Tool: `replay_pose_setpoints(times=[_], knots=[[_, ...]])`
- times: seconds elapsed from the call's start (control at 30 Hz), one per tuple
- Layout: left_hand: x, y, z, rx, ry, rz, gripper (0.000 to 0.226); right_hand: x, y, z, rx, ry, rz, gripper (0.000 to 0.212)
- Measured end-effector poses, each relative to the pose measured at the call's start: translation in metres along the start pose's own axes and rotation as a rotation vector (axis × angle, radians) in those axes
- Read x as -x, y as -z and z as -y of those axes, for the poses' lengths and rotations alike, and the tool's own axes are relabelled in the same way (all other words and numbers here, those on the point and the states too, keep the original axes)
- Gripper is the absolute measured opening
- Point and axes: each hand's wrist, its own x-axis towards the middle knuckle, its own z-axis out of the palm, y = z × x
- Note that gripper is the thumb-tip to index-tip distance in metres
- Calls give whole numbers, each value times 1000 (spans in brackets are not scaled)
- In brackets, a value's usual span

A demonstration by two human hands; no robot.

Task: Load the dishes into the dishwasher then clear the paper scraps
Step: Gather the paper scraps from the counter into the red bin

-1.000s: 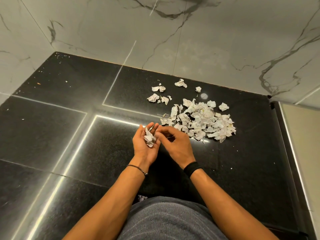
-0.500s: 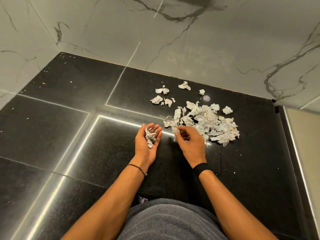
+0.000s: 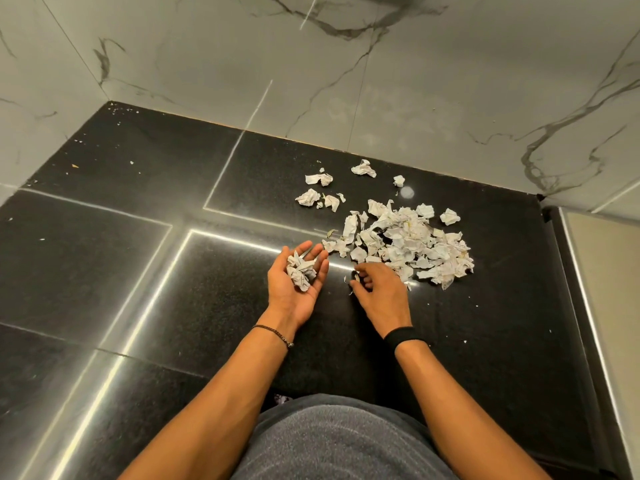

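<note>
Black floor (image 3: 104, 271), scrap pile (image 3: 405, 244) long left-right; left hand (image 3: 294, 292) open-palmed under scraps (image 3: 301, 271), right hand (image 3: 381, 296) curled, grip unclear.

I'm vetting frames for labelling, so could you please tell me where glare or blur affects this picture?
Head view: strip reflections glare on the black floor beside the left hand; a round glint sits by the paper scraps, which look sharp.
</note>
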Motion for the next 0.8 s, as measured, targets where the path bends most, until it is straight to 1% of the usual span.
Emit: replay_pose_setpoints(times=[0.13,0.2,0.27,0.33,0.4,0.47,0.5,0.57,0.63,0.67,0.73,0.8], knots=[[-1,4,2,-57,-10,-1,45,-2,-1,1,137,107,-20,12],[-3,5,3,-77,-14,4,45,-3,1,2,87,53,-23,11],[-4,2,3,-99,-17,6,44,-5,5,10,-118,-84,-45,9],[-4,-1,6,-122,-3,25,43,-7,11,25,-357,-148,-90,8],[-4,-5,11,-150,17,37,42,-9,17,44,-532,-114,-58,10],[-5,-7,15,-167,37,57,43,-12,19,58,-618,-56,22,11],[-5,-7,16,-153,51,71,44,-13,19,60,-619,-46,28,11],[-4,-8,15,-95,73,80,43,-14,17,55,-598,-68,-36,10],[-5,-7,10,-50,73,83,41,-13,17,40,-475,-91,-107,11],[-5,-5,8,-44,61,79,41,-11,15,32,-391,-96,-99,13],[-6,-1,3,-43,32,55,42,-6,8,21,-256,-98,-7,16],[-6,2,0,-32,9,29,46,-1,-2,16,-157,-62,74,21]])
